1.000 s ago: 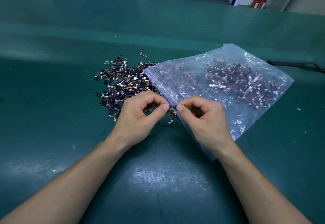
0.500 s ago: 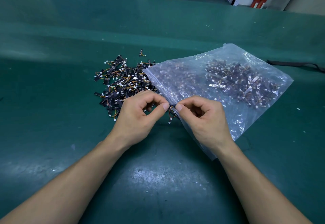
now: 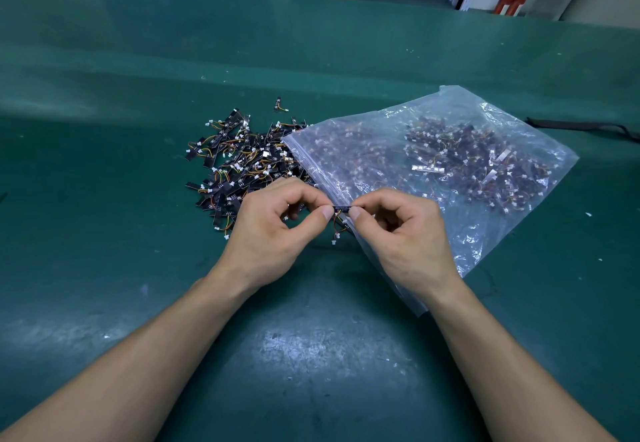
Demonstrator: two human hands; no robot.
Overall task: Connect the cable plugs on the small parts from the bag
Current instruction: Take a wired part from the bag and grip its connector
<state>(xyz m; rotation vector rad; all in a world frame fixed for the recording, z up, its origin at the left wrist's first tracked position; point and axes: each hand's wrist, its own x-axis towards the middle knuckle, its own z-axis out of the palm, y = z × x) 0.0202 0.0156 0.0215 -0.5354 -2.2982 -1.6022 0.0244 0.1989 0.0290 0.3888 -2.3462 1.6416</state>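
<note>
the part (image 3: 341, 206), a short black strip, is held just above the table (image 3: 104, 233) between the two hands. its long axis runs left to right, about level. the left hand (image 3: 277, 230) pinches its left end with thumb and forefinger, and the right hand (image 3: 405, 237) pinches the right end the same way; the other fingers of both are curled in and hold nothing. thin wires (image 3: 336, 225) drop from the strip's middle to a white plug (image 3: 335, 242) that hangs free below the gap between the thumbs, about as near one hand as the other. to seat that plug, i judge one hand must let go of its end and catch it.

the clear bag (image 3: 485, 233) lies flat on the right with its mouth facing left, and the right hand is over its near corner. it holds many more parts, bunched mostly toward its far right. a pile (image 3: 239, 164) of loose parts lies on the table at the bag's mouth, just beyond the left hand.
</note>
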